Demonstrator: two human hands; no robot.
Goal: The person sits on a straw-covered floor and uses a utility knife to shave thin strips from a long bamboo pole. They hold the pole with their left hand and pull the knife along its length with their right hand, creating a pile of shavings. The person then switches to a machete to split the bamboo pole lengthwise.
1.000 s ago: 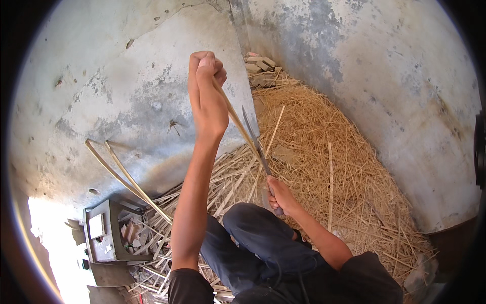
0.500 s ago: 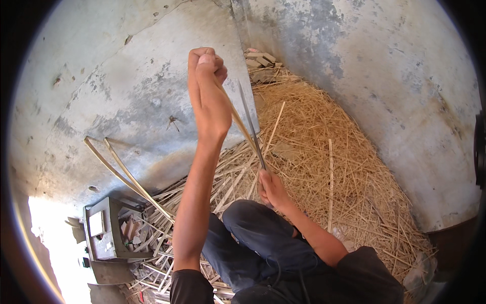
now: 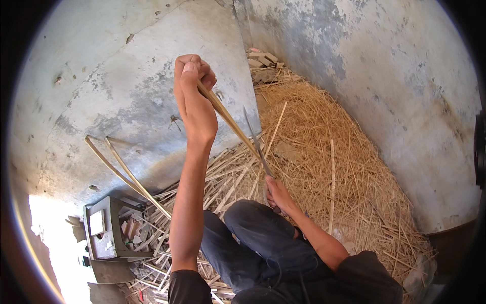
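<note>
The left hand [image 3: 196, 104], raised on the far side, is closed in a fist around the far end of a pale wooden strip [image 3: 229, 119], which slants down, nearer and to the right, until it meets the blade of a knife [image 3: 259, 150] in view, though whether they touch cannot be told. Lower and to the right, the right hand [image 3: 278, 194] grips the knife's handle with the blade pointing far, beside the knees in dark trousers [image 3: 253, 223]. A straw pile [image 3: 324, 121] spreads on the right, two bent strips [image 3: 112, 169] lean at left, and a grey box [image 3: 110, 215] stands near left.
</note>
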